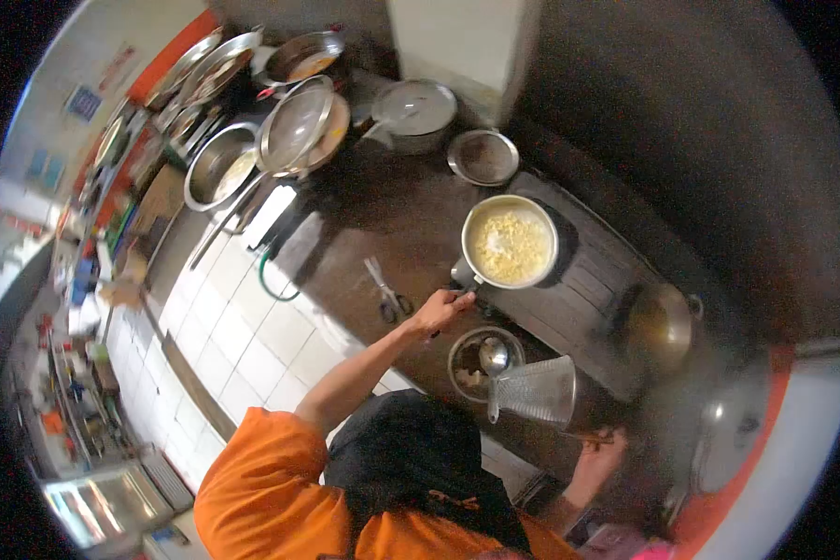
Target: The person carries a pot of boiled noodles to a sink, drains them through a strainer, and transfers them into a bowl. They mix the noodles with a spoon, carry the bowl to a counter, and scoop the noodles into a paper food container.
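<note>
Some bare brown counter lies eleven o'clock from the left hand, closed round the handle of a round metal saucepan at one.

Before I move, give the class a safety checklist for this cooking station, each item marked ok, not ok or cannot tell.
1. Left hand gripping the saucepan's handle: ok.
2. Yellow food inside the saucepan: ok.
3. Counter beside the left hand free of sharp tools: not ok, scissors lie there.
4. Right hand's grip secure: cannot tell.
5. Flame under the saucepan off: cannot tell.
</note>
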`<control>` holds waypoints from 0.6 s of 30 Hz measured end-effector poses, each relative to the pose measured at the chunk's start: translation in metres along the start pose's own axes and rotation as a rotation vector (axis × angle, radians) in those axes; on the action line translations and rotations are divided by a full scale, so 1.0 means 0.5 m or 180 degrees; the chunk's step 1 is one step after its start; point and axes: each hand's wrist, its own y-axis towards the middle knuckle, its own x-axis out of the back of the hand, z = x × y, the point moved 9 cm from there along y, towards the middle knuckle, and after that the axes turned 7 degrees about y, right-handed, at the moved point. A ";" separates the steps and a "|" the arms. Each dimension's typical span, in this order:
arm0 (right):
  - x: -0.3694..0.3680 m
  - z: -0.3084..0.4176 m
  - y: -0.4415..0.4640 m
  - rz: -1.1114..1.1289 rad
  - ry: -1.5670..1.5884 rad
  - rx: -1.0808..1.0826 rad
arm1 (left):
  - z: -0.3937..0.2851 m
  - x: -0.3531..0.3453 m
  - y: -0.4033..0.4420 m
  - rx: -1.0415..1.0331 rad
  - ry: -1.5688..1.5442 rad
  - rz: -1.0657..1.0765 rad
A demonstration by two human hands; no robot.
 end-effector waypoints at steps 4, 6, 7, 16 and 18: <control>-0.109 -0.008 0.022 0.0297 -0.0773 -0.0017 | 0.053 0.107 -0.165 -0.0121 -0.0051 -0.0293; -0.229 -0.022 -0.021 0.0731 -0.1058 0.0004 | 0.090 0.173 -0.256 -0.0082 -0.0018 -0.0365; -0.281 -0.032 -0.041 0.0948 -0.1260 0.0142 | 0.091 0.204 -0.324 0.0020 -0.0241 -0.0488; -0.669 -0.305 -0.366 0.2663 -0.2336 0.0156 | 0.359 0.368 -0.810 0.0558 -0.1418 -0.1717; -0.726 -0.401 -0.468 0.3133 -0.2448 0.0097 | 0.440 0.413 -0.919 0.0637 -0.1468 -0.2064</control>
